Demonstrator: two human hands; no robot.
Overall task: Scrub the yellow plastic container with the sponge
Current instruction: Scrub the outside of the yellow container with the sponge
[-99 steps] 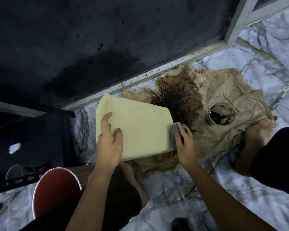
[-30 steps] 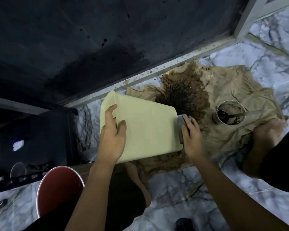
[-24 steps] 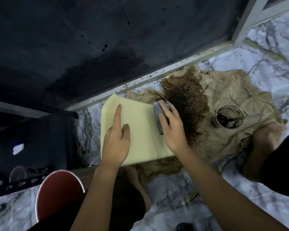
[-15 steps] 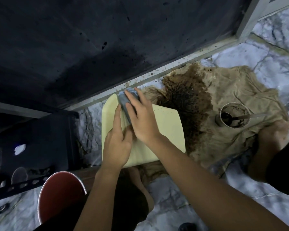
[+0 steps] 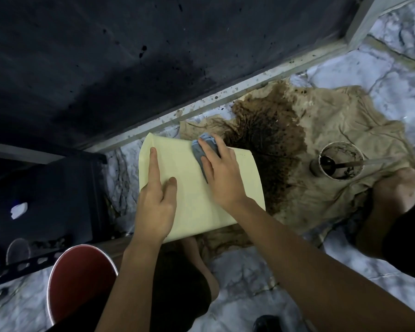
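The pale yellow plastic container (image 5: 194, 202) lies tilted on its side over the marble floor, a broad flat face turned up. My left hand (image 5: 155, 200) rests on its left part, index finger straight along the surface, steadying it. My right hand (image 5: 222, 173) holds a grey-blue sponge (image 5: 200, 152) against the upper middle of that face, fingers curled over the sponge. The container's opening is hidden from view.
A stained beige cloth (image 5: 321, 144) with a dark brown wet patch lies right of the container. A small cup with a spoon (image 5: 338, 164) stands on it, beside another person's hand (image 5: 398, 188). A red round bin (image 5: 79, 281) sits bottom left; a dark rack (image 5: 41, 195) is left.
My right hand swept the sponge from the container's right edge across to its top left, and has now drawn back to the upper middle. My left hand stayed in place.
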